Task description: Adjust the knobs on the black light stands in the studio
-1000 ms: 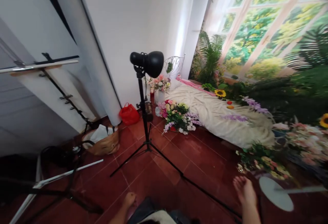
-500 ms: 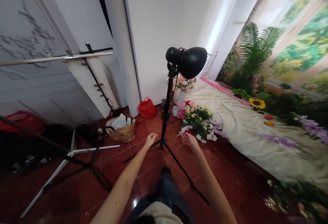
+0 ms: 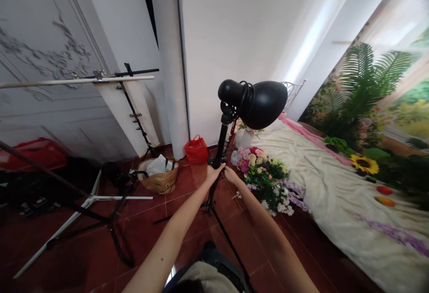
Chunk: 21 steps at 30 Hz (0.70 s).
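A black light stand (image 3: 221,143) stands upright in front of me on its spread tripod legs. On its top sits a studio lamp (image 3: 263,104) with a black, dome-shaped head and a coiled cable. My left hand (image 3: 215,173) is wrapped round the stand's pole, partway up at a joint. Close beside it, my right hand (image 3: 231,175) is closed at the same joint from the right side. Its fingertips are partly hidden, and the small part they grip cannot be made out clearly.
Artificial flowers (image 3: 264,174) lie on the tiled floor right of the stand, beside a bed with a cream cover (image 3: 321,181). To the left are a red bag (image 3: 196,150), a wicker basket (image 3: 161,181), and another stand with white legs (image 3: 73,221). A white wall rises behind.
Both my hands have moved in from either side and closed on the stand's pole. My view has come nearer to the lamp.
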{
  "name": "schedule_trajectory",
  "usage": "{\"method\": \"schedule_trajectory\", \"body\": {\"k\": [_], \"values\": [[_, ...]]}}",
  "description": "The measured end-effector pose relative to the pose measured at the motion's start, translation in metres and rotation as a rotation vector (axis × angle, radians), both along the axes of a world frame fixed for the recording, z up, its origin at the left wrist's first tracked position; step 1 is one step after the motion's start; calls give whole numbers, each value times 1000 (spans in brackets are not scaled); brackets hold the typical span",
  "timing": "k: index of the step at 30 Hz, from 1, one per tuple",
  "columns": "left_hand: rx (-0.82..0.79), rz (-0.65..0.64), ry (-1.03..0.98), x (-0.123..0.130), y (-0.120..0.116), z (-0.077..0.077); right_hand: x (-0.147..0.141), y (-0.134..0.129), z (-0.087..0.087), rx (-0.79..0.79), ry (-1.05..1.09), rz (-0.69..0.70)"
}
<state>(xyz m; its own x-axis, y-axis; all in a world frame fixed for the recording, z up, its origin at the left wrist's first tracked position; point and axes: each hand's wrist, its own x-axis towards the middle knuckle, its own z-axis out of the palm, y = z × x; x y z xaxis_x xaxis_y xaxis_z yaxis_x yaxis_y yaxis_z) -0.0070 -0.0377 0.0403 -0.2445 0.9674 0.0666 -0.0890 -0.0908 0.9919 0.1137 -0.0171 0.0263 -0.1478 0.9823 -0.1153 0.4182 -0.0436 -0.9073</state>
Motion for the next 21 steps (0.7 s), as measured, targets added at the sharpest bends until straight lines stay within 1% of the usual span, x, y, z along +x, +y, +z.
{"method": "schedule_trajectory", "body": {"k": [3,5,7,9,12,14,16,17,19,21], "values": [[-67,91,-24,8,4,1,6,18,-7,-83,-13,80],[-82,144,-14,11,6,1,10,26,-12,-149,-13,127],[-80,178,8,13,9,2,13,31,-16,-210,4,178],[-106,196,19,14,12,1,15,32,-19,-239,70,232],[-161,250,32,17,16,-3,18,26,-22,-204,199,272],[-170,282,61,18,19,-6,20,22,-24,-149,261,264],[-171,276,85,18,21,-10,25,21,-25,-73,305,277],[-178,268,89,18,22,-11,27,22,-25,-37,317,305],[-186,250,87,17,24,-14,33,27,-20,12,291,398],[-173,229,80,16,26,-15,36,35,-10,28,165,475]]}}
